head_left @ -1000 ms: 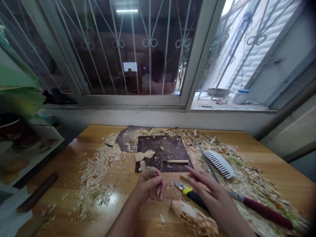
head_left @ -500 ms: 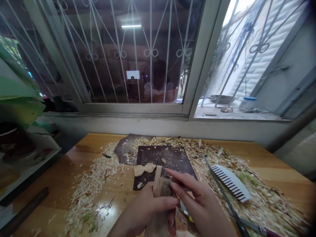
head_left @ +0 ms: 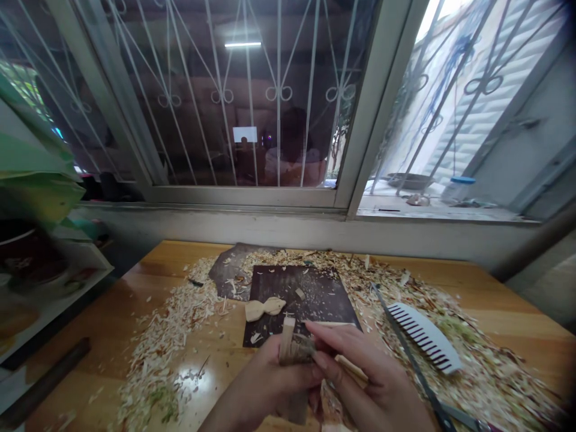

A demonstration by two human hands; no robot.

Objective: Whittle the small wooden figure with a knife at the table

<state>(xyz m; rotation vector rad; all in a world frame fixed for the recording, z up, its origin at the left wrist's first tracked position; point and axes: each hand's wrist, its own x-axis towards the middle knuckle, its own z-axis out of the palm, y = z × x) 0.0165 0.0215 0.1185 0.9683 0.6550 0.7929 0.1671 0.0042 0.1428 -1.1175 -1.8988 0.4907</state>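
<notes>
Beside shavings (head_left: 157,336) and white comb (head_left: 425,336), left hand (head_left: 281,377) grips wood piece (head_left: 294,350); right hand (head_left: 366,375) pinches its edge; lidded jar (head_left: 459,190) on sill (head_left: 396,205).

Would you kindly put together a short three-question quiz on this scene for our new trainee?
1. True or false: the white comb lies to the right of the dark mat.
2. What does the left hand grip? a) the white comb; b) a wooden piece; c) the dark mat.
3. What lies scattered on both sides of the dark mat?

Key: 1. True. 2. b. 3. Wood shavings.
</notes>
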